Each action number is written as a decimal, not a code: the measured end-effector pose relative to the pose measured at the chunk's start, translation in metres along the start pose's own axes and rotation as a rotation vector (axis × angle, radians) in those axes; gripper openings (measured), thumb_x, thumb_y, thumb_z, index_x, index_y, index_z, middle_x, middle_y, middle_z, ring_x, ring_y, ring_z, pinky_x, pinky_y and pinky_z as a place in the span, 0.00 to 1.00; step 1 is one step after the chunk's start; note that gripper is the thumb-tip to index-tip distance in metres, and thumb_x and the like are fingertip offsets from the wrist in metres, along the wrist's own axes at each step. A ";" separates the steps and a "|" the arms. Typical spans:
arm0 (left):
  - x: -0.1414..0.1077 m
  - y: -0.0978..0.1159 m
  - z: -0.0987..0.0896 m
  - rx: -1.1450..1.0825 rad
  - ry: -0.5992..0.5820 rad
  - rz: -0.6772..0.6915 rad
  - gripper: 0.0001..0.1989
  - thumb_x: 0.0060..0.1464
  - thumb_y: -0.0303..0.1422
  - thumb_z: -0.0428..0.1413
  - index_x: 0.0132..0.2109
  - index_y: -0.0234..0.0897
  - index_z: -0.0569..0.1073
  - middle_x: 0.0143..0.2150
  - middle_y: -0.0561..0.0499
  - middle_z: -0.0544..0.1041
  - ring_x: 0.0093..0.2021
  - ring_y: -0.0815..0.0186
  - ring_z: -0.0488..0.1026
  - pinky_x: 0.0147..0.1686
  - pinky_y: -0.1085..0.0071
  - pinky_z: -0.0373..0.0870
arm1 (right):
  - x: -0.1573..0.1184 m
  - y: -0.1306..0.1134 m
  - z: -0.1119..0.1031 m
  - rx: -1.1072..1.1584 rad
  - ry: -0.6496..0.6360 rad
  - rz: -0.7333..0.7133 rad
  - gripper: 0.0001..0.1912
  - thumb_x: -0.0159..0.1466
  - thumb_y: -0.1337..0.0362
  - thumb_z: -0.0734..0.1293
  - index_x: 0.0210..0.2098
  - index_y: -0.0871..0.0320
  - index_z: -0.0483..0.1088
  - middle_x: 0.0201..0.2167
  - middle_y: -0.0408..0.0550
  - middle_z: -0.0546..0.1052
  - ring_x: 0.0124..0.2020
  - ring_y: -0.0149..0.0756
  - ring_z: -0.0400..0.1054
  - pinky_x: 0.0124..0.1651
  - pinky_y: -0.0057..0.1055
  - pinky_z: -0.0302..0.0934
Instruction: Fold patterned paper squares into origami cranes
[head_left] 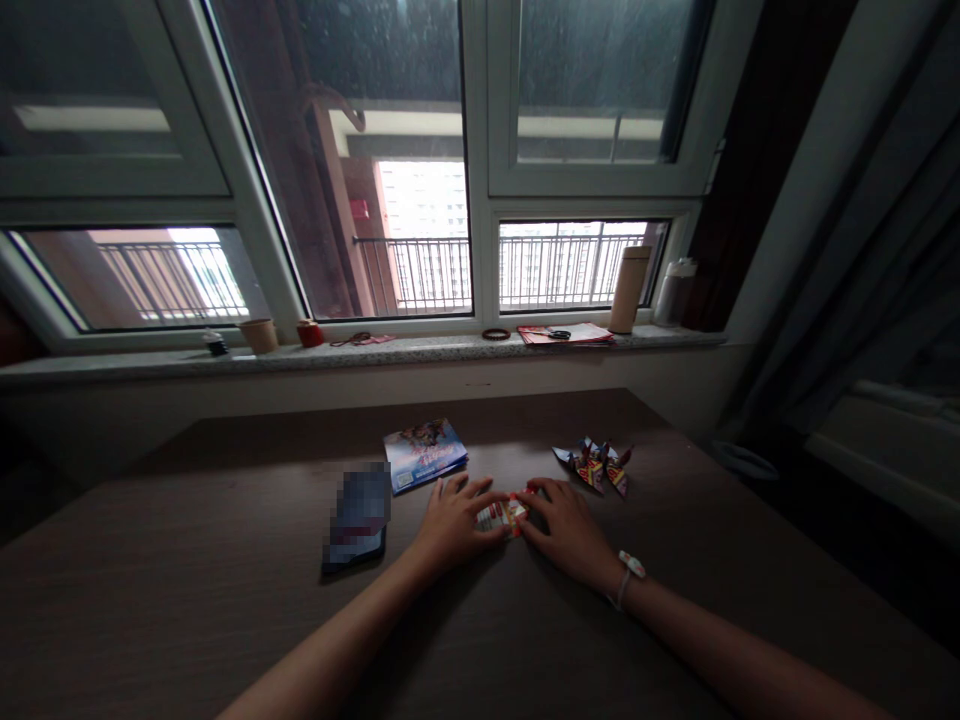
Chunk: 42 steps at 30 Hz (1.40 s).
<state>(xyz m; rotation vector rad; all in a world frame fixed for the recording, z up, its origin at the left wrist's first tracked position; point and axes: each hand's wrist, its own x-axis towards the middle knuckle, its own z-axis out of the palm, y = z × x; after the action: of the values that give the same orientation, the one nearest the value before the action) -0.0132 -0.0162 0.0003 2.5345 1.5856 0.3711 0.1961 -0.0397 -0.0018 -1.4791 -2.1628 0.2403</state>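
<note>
small printed paper (514, 513) lies on table (210, 530) between left hand (459, 518), fingers spread, and right hand (568, 527), fingers curved at its edge, pinch unclear; light, even pressure from both sides should keep it flat.

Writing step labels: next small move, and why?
Probably press a crease into the printed paper with the right grip while the left grip steadies it: both appear to touch it, and folded paper pieces lie nearby.

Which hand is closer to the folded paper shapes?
Right. The right hand is just nearside and left of the folded paper shapes; the left hand is farther left.
</note>
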 end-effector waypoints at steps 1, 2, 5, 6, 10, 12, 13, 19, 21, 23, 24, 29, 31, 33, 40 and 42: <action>0.000 0.000 0.000 0.002 0.002 0.002 0.25 0.52 0.54 0.56 0.57 0.64 0.69 0.66 0.59 0.64 0.66 0.45 0.54 0.64 0.38 0.44 | 0.000 0.000 0.000 -0.001 -0.001 0.002 0.19 0.64 0.58 0.64 0.55 0.48 0.71 0.56 0.49 0.70 0.58 0.43 0.59 0.61 0.39 0.53; 0.000 -0.001 0.001 0.004 0.003 0.004 0.25 0.52 0.54 0.56 0.57 0.64 0.69 0.66 0.59 0.64 0.66 0.45 0.54 0.64 0.38 0.44 | 0.000 0.000 0.000 -0.003 -0.003 0.004 0.19 0.64 0.58 0.64 0.55 0.48 0.71 0.56 0.49 0.70 0.58 0.44 0.59 0.61 0.40 0.53; 0.001 -0.001 0.001 0.009 0.008 0.000 0.25 0.52 0.54 0.56 0.57 0.64 0.69 0.66 0.59 0.65 0.66 0.45 0.55 0.63 0.38 0.44 | 0.000 0.000 0.001 -0.009 -0.008 0.004 0.19 0.64 0.58 0.64 0.55 0.48 0.71 0.56 0.48 0.70 0.58 0.43 0.59 0.60 0.40 0.54; 0.001 -0.001 0.002 0.011 0.007 0.000 0.25 0.52 0.55 0.56 0.57 0.64 0.69 0.66 0.59 0.65 0.66 0.45 0.55 0.63 0.38 0.45 | 0.000 0.000 0.001 -0.011 -0.007 0.003 0.19 0.64 0.57 0.64 0.55 0.48 0.71 0.56 0.48 0.70 0.58 0.43 0.59 0.60 0.39 0.54; 0.001 -0.001 0.002 0.011 -0.004 0.001 0.25 0.52 0.55 0.55 0.57 0.64 0.69 0.66 0.59 0.64 0.66 0.45 0.54 0.63 0.38 0.44 | 0.000 0.000 0.001 -0.021 -0.001 0.001 0.19 0.65 0.57 0.63 0.55 0.48 0.71 0.56 0.48 0.70 0.58 0.43 0.60 0.60 0.39 0.54; 0.001 -0.001 0.001 0.009 -0.007 -0.005 0.25 0.52 0.55 0.56 0.57 0.64 0.69 0.66 0.59 0.64 0.66 0.45 0.55 0.63 0.38 0.45 | 0.000 0.000 0.001 -0.022 0.000 0.001 0.19 0.64 0.57 0.64 0.54 0.49 0.71 0.56 0.48 0.70 0.58 0.43 0.60 0.60 0.38 0.54; 0.001 -0.001 0.001 0.009 -0.006 -0.007 0.25 0.52 0.55 0.56 0.57 0.64 0.69 0.66 0.59 0.64 0.66 0.45 0.55 0.63 0.38 0.45 | 0.000 0.000 0.001 -0.022 0.001 0.001 0.19 0.64 0.57 0.64 0.54 0.49 0.71 0.56 0.48 0.70 0.58 0.43 0.60 0.60 0.38 0.54; 0.001 -0.001 0.001 0.013 -0.005 -0.007 0.25 0.51 0.55 0.56 0.57 0.65 0.69 0.66 0.59 0.64 0.66 0.45 0.55 0.63 0.39 0.46 | 0.002 0.002 0.001 -0.004 -0.014 0.007 0.20 0.62 0.57 0.65 0.54 0.49 0.71 0.56 0.48 0.70 0.58 0.42 0.60 0.61 0.38 0.53; 0.001 -0.001 0.001 0.011 -0.007 -0.008 0.25 0.51 0.55 0.56 0.57 0.64 0.69 0.66 0.59 0.64 0.66 0.45 0.55 0.63 0.39 0.45 | 0.003 0.003 0.000 0.007 -0.028 0.008 0.21 0.61 0.57 0.66 0.54 0.49 0.72 0.56 0.48 0.69 0.58 0.43 0.60 0.61 0.38 0.52; 0.001 -0.001 0.000 0.009 -0.008 -0.009 0.25 0.51 0.54 0.56 0.57 0.64 0.69 0.66 0.59 0.64 0.66 0.45 0.55 0.63 0.39 0.45 | 0.004 0.004 -0.001 0.015 -0.040 0.007 0.22 0.59 0.56 0.68 0.53 0.49 0.72 0.56 0.48 0.69 0.58 0.43 0.60 0.62 0.38 0.52; 0.001 0.000 -0.001 0.008 -0.007 -0.009 0.25 0.51 0.54 0.56 0.57 0.64 0.69 0.66 0.59 0.64 0.66 0.45 0.54 0.63 0.39 0.45 | 0.005 0.005 -0.002 0.019 -0.043 0.006 0.23 0.59 0.55 0.68 0.53 0.49 0.72 0.56 0.49 0.69 0.58 0.43 0.60 0.62 0.38 0.52; 0.000 0.001 -0.003 -0.006 -0.012 -0.013 0.25 0.51 0.54 0.57 0.57 0.63 0.69 0.66 0.57 0.64 0.67 0.44 0.54 0.64 0.39 0.44 | 0.005 0.008 -0.002 0.044 -0.064 0.009 0.24 0.58 0.53 0.70 0.53 0.49 0.72 0.56 0.49 0.69 0.58 0.44 0.60 0.62 0.39 0.53; 0.000 0.001 -0.003 -0.012 -0.010 -0.010 0.25 0.52 0.54 0.57 0.57 0.63 0.70 0.66 0.57 0.64 0.67 0.44 0.54 0.64 0.39 0.43 | 0.005 0.010 -0.001 0.054 -0.070 0.004 0.24 0.58 0.53 0.70 0.54 0.48 0.72 0.56 0.49 0.69 0.58 0.44 0.59 0.62 0.39 0.52; 0.000 0.001 -0.002 -0.016 -0.002 -0.005 0.24 0.52 0.54 0.56 0.57 0.63 0.70 0.66 0.57 0.64 0.67 0.44 0.54 0.63 0.38 0.43 | 0.004 0.012 0.000 0.066 -0.067 -0.005 0.25 0.59 0.52 0.69 0.54 0.48 0.71 0.57 0.49 0.68 0.59 0.44 0.59 0.62 0.39 0.52; -0.001 0.001 -0.001 -0.027 0.005 -0.002 0.24 0.52 0.54 0.56 0.57 0.63 0.70 0.66 0.58 0.64 0.66 0.44 0.54 0.64 0.38 0.44 | 0.003 0.011 0.001 0.074 -0.026 -0.001 0.18 0.65 0.55 0.64 0.54 0.47 0.72 0.56 0.47 0.70 0.58 0.42 0.60 0.62 0.39 0.52; -0.001 0.001 -0.001 -0.024 0.001 -0.006 0.24 0.52 0.53 0.56 0.56 0.62 0.70 0.66 0.58 0.64 0.66 0.44 0.54 0.63 0.38 0.44 | 0.003 0.009 0.000 0.064 -0.018 0.001 0.18 0.64 0.56 0.65 0.53 0.46 0.72 0.56 0.47 0.70 0.58 0.42 0.60 0.61 0.39 0.52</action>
<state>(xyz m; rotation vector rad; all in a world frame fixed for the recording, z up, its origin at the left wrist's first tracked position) -0.0126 -0.0176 0.0016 2.5112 1.5792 0.3889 0.2022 -0.0334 -0.0048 -1.4481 -2.1479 0.3213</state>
